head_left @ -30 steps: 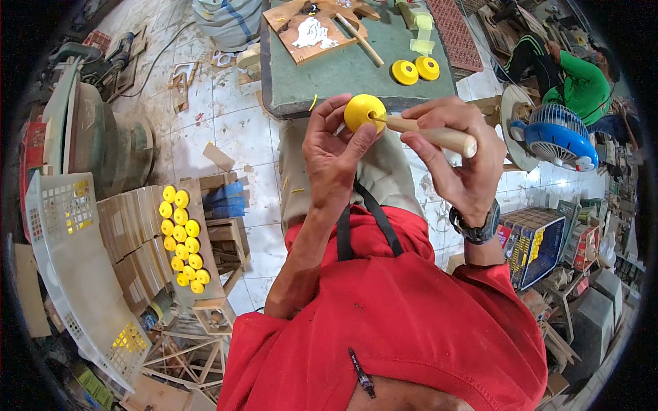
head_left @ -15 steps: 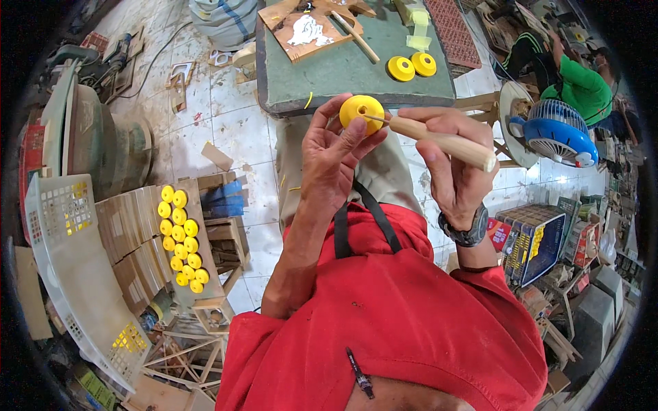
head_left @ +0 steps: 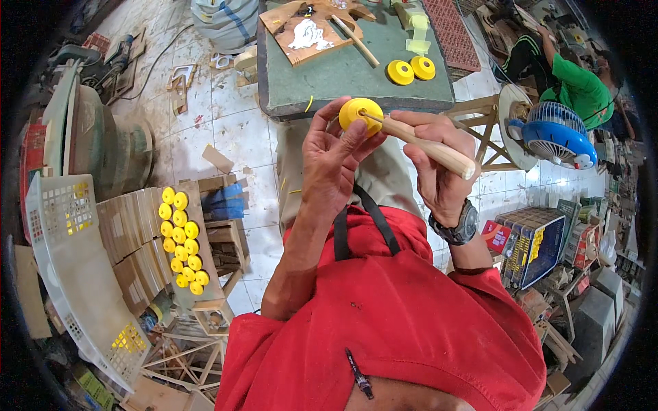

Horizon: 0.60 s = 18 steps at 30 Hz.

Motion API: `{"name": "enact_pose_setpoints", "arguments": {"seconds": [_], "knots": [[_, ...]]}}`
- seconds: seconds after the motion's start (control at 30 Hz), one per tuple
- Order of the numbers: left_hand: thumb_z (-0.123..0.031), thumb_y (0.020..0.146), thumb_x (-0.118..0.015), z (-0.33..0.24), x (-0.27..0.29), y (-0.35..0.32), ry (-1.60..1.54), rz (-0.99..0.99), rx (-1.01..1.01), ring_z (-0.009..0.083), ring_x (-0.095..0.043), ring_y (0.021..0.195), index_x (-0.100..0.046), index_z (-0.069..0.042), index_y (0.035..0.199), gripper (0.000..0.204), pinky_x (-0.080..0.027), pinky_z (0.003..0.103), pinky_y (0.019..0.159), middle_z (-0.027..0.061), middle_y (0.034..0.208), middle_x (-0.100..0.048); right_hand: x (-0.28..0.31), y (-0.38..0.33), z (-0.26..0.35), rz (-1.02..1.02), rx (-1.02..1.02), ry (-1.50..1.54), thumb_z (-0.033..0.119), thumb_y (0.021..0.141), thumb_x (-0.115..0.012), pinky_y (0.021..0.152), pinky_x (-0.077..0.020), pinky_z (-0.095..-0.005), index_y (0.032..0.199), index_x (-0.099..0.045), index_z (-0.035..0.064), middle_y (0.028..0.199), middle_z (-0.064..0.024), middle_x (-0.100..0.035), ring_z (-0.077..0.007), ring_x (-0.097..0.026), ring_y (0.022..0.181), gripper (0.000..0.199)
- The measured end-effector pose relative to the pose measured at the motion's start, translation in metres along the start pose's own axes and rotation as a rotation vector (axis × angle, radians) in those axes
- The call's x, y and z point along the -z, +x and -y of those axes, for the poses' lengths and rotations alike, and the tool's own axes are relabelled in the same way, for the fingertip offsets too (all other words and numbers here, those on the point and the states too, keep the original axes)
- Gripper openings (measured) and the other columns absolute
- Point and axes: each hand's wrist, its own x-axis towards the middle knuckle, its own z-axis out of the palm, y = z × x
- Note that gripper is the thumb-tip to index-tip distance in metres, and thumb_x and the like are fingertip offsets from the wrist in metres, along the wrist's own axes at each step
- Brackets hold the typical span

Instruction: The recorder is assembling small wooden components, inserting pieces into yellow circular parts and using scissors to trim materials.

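Yellow discs [head_left: 181, 240] lie in rows on a wooden board, a blue fan [head_left: 556, 140] (caged) at right.

Green-topped counter [head_left: 343, 75]: two round yellow plastic discs [head_left: 410, 70] side by side near right edge, flat wooden board with white smear [head_left: 305, 31] at back, thin wooden stick [head_left: 356, 41] beside it.

White tiled floor [head_left: 233, 130] strewn with wood offcuts; green-topped worktable [head_left: 343, 72] just beyond the hands, blue fan [head_left: 552, 140] to their right, white plastic basket [head_left: 65, 267] far left.

Glossy yellow painted wheel [head_left: 360, 112], smooth pale wooden handle [head_left: 430, 146]
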Motion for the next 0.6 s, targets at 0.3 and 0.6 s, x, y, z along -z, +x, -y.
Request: {"name": "enact_pose_setpoints", "arguments": {"seconds": [0.3,0.6], "knots": [[-0.002,0.088,-0.063,0.0012,0.0,-0.0001,0.005,-0.011,-0.017,0.0229,-0.063,0.101,-0.046,-0.004,0.123,0.038,-0.058,0.037,0.087,0.0128,0.113,-0.058,-0.0023,-0.004,-0.0052,-0.015,-0.002,0.006,0.006,0.08,-0.073,0.069,-0.0543,-0.0328,0.108,-0.051,0.0046,0.099,-0.0182,-0.067,-0.0294,-0.067,0.087,0.036],[-0.002,0.088,-0.062,-0.0011,-0.0006,-0.0009,0.035,0.021,-0.021,0.0241,-0.063,0.102,-0.047,-0.004,0.123,0.038,-0.056,0.04,0.089,0.0117,0.113,-0.058,-0.0078,-0.0055,-0.0077,-0.06,0.007,0.032,0.006,0.08,-0.072,0.07,-0.053,-0.0325,0.11,-0.049,0.0044,0.098,-0.0176,-0.066,-0.0284,-0.067,0.087,0.038]]}}
